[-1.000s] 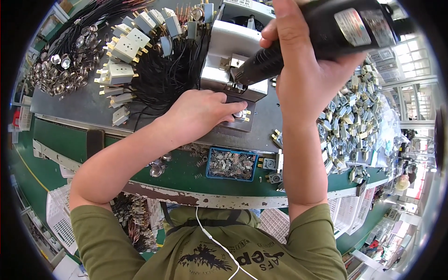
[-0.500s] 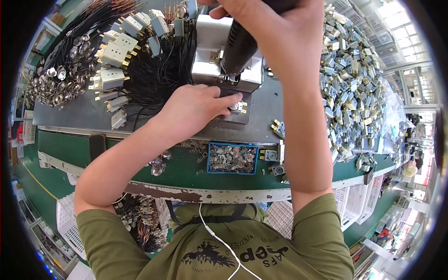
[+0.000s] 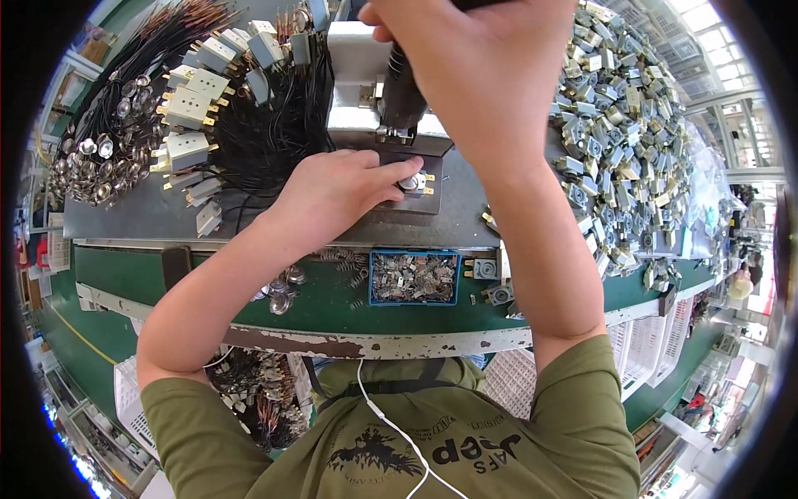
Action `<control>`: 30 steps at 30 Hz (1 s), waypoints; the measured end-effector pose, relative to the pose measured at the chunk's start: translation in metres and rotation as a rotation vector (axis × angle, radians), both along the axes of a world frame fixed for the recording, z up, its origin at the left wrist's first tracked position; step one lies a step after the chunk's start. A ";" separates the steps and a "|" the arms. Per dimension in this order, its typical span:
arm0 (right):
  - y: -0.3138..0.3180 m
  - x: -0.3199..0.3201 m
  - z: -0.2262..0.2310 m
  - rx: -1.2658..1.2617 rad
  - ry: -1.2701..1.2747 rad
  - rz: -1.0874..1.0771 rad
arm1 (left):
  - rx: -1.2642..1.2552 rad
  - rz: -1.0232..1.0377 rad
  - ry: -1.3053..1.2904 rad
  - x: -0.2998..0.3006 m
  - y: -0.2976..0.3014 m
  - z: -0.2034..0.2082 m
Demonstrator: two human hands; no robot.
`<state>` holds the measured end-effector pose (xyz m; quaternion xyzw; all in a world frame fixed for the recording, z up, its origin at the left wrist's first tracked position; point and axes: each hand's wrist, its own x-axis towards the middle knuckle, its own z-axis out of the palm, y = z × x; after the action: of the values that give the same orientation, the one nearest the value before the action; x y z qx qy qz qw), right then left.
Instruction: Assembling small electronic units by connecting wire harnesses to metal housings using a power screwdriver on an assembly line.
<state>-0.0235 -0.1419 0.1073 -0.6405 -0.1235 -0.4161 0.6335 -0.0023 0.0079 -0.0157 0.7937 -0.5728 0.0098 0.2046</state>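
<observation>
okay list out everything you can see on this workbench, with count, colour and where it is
power screwdriver: one, black, upright at top centre
small part: one, grey with a silver centre, on the metal fixture under the tool
metal fixture: one, silver-grey, top centre
wired connectors: many, cream with black leads, upper left
loose parts pile: many, grey, right side
parts tray: one, blue, front centre
bench edge: one, green, chipped, front
left hand: one, fingers on the small part
right hand: one, grip around the power screwdriver

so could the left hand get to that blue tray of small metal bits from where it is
Probably yes: the left hand rests on the grey plate just beyond the blue tray, and nothing lies between them, though it is pressing a small part.
</observation>
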 end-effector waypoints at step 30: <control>-0.004 -0.060 -0.010 0.172 0.366 -0.068 | 0.169 0.044 0.071 0.000 -0.005 0.015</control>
<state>-0.0833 -0.1456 0.0974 -0.6527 0.0512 -0.3229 0.6834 -0.0021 0.0032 -0.0005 0.8203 -0.5466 -0.0624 0.1566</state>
